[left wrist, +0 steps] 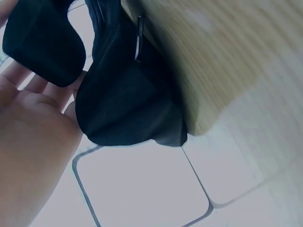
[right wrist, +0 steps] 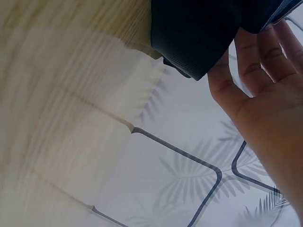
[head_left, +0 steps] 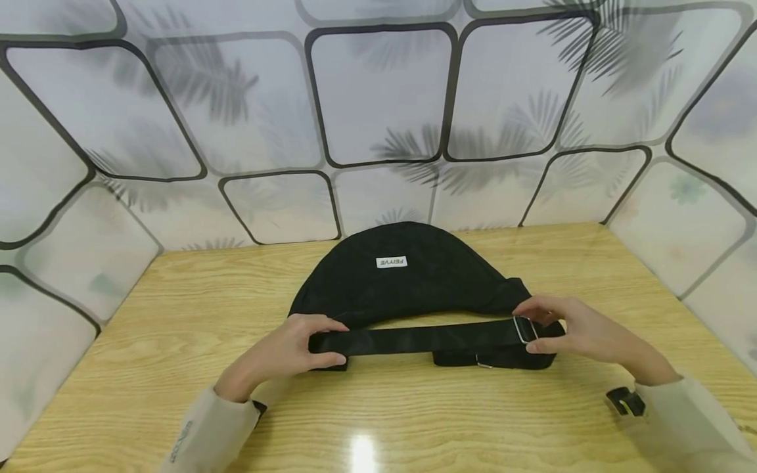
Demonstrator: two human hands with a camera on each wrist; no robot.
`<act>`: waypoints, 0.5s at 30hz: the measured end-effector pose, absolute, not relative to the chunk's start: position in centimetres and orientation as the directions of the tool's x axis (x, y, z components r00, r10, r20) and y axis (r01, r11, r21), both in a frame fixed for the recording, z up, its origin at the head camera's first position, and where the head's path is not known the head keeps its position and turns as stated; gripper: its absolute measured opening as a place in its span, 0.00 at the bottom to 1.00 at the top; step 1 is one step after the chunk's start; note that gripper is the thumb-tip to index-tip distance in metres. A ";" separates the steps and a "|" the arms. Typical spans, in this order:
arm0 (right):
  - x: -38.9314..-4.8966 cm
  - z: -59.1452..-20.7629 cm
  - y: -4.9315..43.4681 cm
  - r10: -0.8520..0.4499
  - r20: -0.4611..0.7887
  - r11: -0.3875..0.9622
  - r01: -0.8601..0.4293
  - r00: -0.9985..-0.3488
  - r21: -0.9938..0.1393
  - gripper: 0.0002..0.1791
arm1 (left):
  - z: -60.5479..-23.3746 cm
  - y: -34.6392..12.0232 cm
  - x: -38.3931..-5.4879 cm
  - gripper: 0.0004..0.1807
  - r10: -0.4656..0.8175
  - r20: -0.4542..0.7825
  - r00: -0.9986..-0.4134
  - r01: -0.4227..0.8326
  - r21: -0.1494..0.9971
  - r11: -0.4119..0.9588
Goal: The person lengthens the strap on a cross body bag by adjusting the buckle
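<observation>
A black half-moon bag (head_left: 402, 282) with a small white label (head_left: 391, 262) lies on the wooden table, its curved side toward the back wall. Along its near side runs a black webbing strap (head_left: 414, 339). My left hand (head_left: 286, 348) holds the strap's left end between thumb and fingers, and the folded webbing shows in the left wrist view. At the strap's other end my right hand (head_left: 582, 332) pinches it beside a silver metal buckle (head_left: 525, 330). A lower fold of strap (head_left: 503, 358) with a second metal piece lies beneath.
The light wood table (head_left: 177, 315) spreads around the bag. Behind it and at both sides stand pale panels (head_left: 384, 98) printed with dark rounded outlines and leaf shapes. A bright light reflection falls on the table's near part.
</observation>
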State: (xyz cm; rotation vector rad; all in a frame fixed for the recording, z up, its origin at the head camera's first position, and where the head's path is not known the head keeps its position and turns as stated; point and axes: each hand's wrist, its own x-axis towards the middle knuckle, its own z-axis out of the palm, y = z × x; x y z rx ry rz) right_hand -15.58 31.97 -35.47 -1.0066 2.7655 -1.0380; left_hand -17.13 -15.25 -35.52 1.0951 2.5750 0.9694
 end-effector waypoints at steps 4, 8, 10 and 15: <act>-15.5 -35.6 32.1 -0.586 0.194 0.570 -0.571 -0.787 -0.591 0.23 | -35.6 -15.9 -17.0 0.24 0.684 0.084 -0.724 0.565 0.642 0.519; -15.5 -36.1 32.4 -0.600 0.200 0.547 -0.580 -0.774 -0.603 0.24 | -35.9 -16.4 -16.9 0.17 0.690 0.121 -0.713 0.586 0.644 0.492; -15.5 -36.4 32.6 -0.611 0.218 0.522 -0.595 -0.761 -0.611 0.24 | -36.1 -16.6 -16.9 0.10 0.696 0.155 -0.701 0.615 0.626 0.480; -15.5 -36.8 33.2 -0.636 0.243 0.474 -0.618 -0.733 -0.627 0.25 | -36.3 -16.9 -16.9 0.04 0.700 0.201 -0.686 0.663 0.569 0.486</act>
